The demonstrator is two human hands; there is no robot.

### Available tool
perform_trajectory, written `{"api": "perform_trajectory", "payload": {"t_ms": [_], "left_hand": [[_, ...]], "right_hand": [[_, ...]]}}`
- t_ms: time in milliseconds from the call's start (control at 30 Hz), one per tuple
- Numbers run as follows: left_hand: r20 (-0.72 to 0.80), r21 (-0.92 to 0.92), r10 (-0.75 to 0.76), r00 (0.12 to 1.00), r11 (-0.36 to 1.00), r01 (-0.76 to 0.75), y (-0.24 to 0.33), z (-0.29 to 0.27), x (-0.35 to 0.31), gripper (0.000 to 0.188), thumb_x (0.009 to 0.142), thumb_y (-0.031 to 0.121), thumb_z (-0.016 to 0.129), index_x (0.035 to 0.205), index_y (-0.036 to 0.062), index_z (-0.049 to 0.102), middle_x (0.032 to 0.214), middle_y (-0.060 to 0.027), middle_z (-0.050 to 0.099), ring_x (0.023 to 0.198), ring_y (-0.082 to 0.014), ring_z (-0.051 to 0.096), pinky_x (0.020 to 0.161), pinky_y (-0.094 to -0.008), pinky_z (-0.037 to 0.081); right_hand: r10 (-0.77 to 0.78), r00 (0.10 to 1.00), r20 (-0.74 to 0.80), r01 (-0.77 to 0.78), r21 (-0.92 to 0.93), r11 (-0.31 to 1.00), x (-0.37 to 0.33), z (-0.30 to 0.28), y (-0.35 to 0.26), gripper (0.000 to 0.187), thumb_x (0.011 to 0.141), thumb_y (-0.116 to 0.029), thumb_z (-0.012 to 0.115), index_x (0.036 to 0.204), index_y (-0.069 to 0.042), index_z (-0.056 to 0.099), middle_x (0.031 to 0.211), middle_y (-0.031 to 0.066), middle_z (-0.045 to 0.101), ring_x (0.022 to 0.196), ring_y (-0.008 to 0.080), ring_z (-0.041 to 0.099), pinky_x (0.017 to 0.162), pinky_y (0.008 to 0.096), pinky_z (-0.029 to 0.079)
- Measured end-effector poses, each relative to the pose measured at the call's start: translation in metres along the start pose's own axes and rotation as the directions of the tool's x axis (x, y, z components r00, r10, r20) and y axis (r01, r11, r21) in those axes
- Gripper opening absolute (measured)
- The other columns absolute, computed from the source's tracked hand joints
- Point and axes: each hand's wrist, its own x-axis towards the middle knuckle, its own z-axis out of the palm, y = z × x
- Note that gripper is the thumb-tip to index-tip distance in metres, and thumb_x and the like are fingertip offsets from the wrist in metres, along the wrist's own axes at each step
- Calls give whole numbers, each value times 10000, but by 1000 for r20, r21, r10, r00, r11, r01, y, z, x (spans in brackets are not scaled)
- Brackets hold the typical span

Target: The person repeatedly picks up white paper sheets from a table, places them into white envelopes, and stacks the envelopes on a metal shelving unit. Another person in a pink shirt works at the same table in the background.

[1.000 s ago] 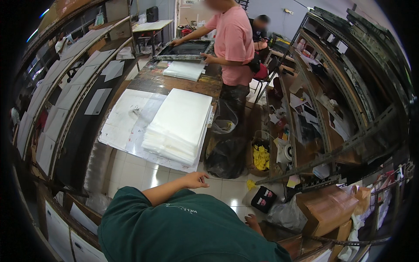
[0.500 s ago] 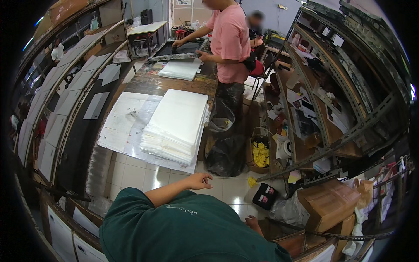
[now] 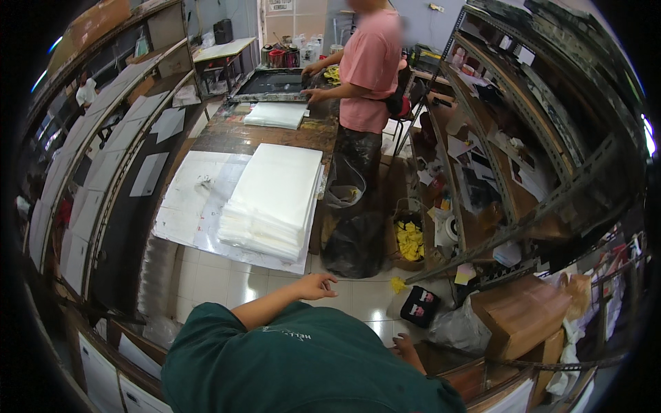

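My left hand (image 3: 317,286) hangs in front of my green shirt, holding nothing, its fingers loosely bent and a little apart. It is nearest to a tall stack of white sheets (image 3: 275,186) on the near part of the long table, and touches nothing. Lower down, my right hand (image 3: 405,344) shows beside my body with fingers apart and nothing in it; its forearm is partly hidden. At the table's far end a co-worker in a pink shirt (image 3: 372,69) has both hands at the right side of a dark framed screen (image 3: 272,84). A smaller stack of white sheets (image 3: 275,115) lies just before the frame.
Racks of white sheets (image 3: 144,175) line the left. A metal shelf (image 3: 509,151) with clutter stands at the right. On the floor are a black bag (image 3: 354,241), a box of yellow pieces (image 3: 411,241), a black folded cloth (image 3: 421,306) and a cardboard box (image 3: 522,316).
The co-worker has shifted right and stands straighter, the far hand moving from inside the frame to its right side. The frame has shifted slightly left. My hands stay nearly still.
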Motion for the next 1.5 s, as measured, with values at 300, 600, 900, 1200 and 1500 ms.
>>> {"api": "perform_trajectory", "payload": {"t_ms": [300, 600, 900, 1200, 1500], "left_hand": [[73, 28, -15, 997, 1000, 13, -19, 10, 1, 568, 749, 423, 661, 1148, 44, 517, 874, -106, 620, 773, -200, 604, 682, -315, 476], [82, 92, 42, 996, 995, -49, -14, 20, 9, 584, 741, 463, 642, 1146, 59, 521, 894, -112, 626, 775, -219, 610, 684, -318, 473], [89, 109, 66, 994, 991, -75, 3, 27, 12, 575, 740, 467, 646, 1141, 72, 524, 900, -116, 625, 808, -234, 615, 724, -327, 477], [72, 80, 85, 994, 993, -91, -2, 22, 7, 569, 733, 461, 654, 1131, 72, 532, 884, -116, 625, 801, -225, 619, 720, -323, 484], [86, -36, 207, 975, 978, -204, 3, 4, 23, 532, 740, 397, 677, 1122, 54, 539, 864, -105, 623, 773, -200, 606, 705, -311, 479]], "right_hand": [[-67, 995, -74, 67, -6, 998, 16, 4, 34, 533, 763, -204, 635, 1255, -123, 446, 954, 142, 592, 763, 259, 598, 603, 422, 471], [-89, 992, -91, 78, -113, 990, 17, 8, 54, 526, 749, -193, 649, 1232, -87, 472, 933, 142, 606, 725, 249, 604, 620, 416, 490], [-66, 988, -141, 47, -139, 989, 44, 2, 87, 512, 761, -154, 642, 1234, -73, 465, 910, 152, 605, 703, 237, 597, 604, 399, 491], [-154, 978, -138, 146, -73, 987, 21, 6, 65, 490, 759, -138, 637, 1210, -32, 477, 878, 150, 599, 721, 227, 591, 604, 374, 500], [-83, 996, -44, 92, 286, 954, 39, 0, 88, 502, 791, -132, 607, 1238, 13, 432, 967, 180, 589, 828, 271, 583, 679, 422, 492]]}}
